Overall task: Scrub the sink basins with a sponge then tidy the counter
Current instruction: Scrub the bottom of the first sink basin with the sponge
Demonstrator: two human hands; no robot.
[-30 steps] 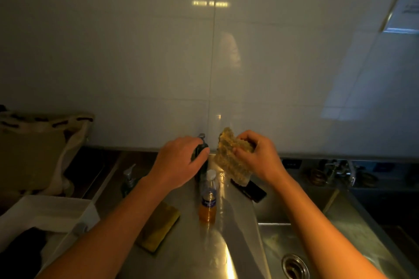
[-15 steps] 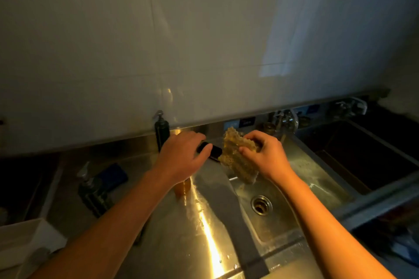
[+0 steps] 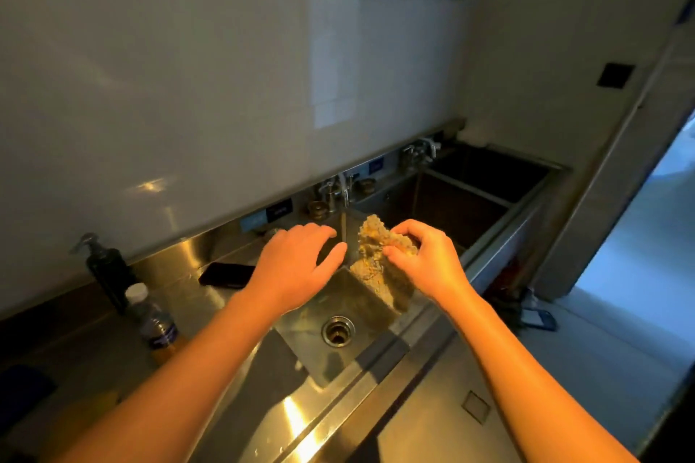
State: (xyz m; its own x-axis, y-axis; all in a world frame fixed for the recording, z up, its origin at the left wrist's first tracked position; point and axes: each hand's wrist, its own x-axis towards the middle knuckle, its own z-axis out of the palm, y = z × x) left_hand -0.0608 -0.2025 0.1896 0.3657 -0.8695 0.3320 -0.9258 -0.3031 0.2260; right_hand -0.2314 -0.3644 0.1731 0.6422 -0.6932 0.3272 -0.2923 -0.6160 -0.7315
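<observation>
Left hand (image 3: 297,267) shifted beside sponge (image 3: 370,256), phone (image 3: 225,274), bottle (image 3: 152,323) leftward

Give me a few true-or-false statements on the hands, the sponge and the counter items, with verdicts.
1. The right hand holds the sponge above the sink. True.
2. The left hand also holds the sponge. False: it hovers open beside it, holding nothing.
3. The phone lies in the sink. False: it lies on the counter beside the sink.
4. The white-capped bottle stands upright on the counter. True.
</observation>
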